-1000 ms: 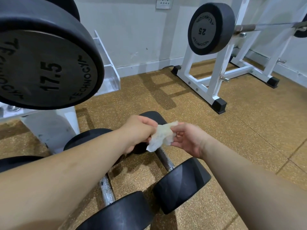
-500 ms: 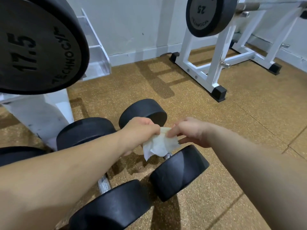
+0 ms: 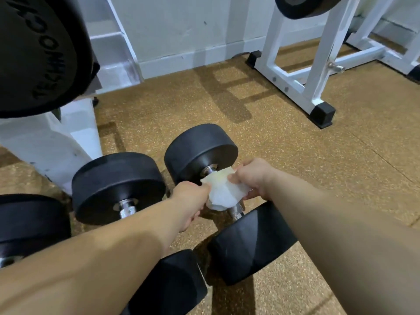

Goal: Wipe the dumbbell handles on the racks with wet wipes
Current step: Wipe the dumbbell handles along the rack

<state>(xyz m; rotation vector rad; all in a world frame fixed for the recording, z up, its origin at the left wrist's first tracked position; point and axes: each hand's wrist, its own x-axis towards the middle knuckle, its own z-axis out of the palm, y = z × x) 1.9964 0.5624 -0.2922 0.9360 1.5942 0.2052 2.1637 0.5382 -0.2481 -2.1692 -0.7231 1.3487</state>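
Note:
Two black dumbbells lie on the brown floor. The right dumbbell (image 3: 201,151) has a metal handle (image 3: 236,211) with a crumpled white wet wipe (image 3: 221,190) draped over its middle. My left hand (image 3: 188,198) pinches the wipe's left edge. My right hand (image 3: 255,178) grips the wipe's right side over the handle. The left dumbbell (image 3: 118,185) lies beside it, its handle (image 3: 127,209) partly hidden under my left forearm.
A large black weight plate (image 3: 38,53) on the white rack (image 3: 52,142) hangs at upper left. A white barbell stand (image 3: 316,71) with black feet stands at the back right. Another black dumbbell head (image 3: 29,221) sits at the far left. White wall behind.
Both hands have lowered the wipe from mid-air onto the right dumbbell's handle. The view has tilted down and moved closer to the dumbbells.

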